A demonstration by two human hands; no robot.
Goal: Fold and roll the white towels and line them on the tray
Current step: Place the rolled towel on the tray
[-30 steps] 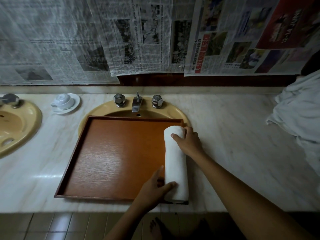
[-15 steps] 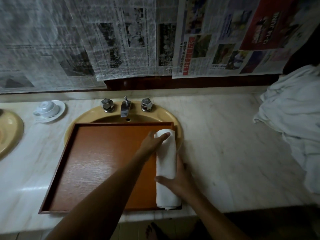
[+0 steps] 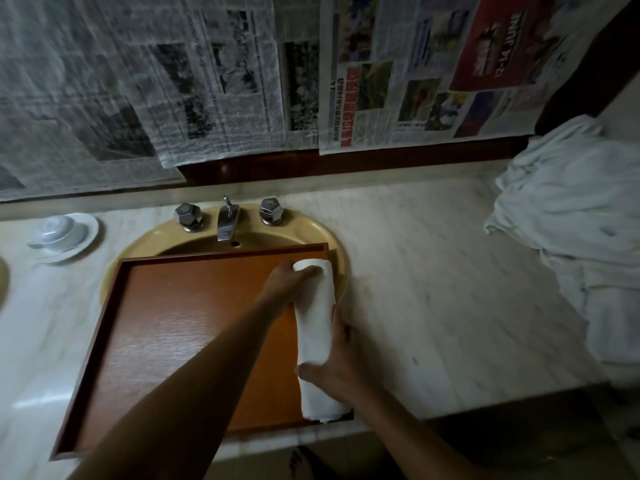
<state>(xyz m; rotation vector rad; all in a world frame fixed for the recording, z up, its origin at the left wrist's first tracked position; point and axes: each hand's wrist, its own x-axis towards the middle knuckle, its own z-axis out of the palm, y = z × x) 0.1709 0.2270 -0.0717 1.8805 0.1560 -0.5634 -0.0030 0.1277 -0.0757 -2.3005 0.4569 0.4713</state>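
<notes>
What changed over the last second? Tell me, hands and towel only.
The hands swapped ends: the left hand let go of the near end of the rolled towel and reached forward to curl over its far end; the right hand drew back from the far end and now holds the near half, thumb across. The towel stayed along the right edge of the tray.

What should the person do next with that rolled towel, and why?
Probably let go of it and reach for the pile of towels on the right. The rolled towel already lies flat along the right edge of the tray, the left hand gripping its far end and the right hand its near half. It is the only roll there, so more seem needed.
</notes>
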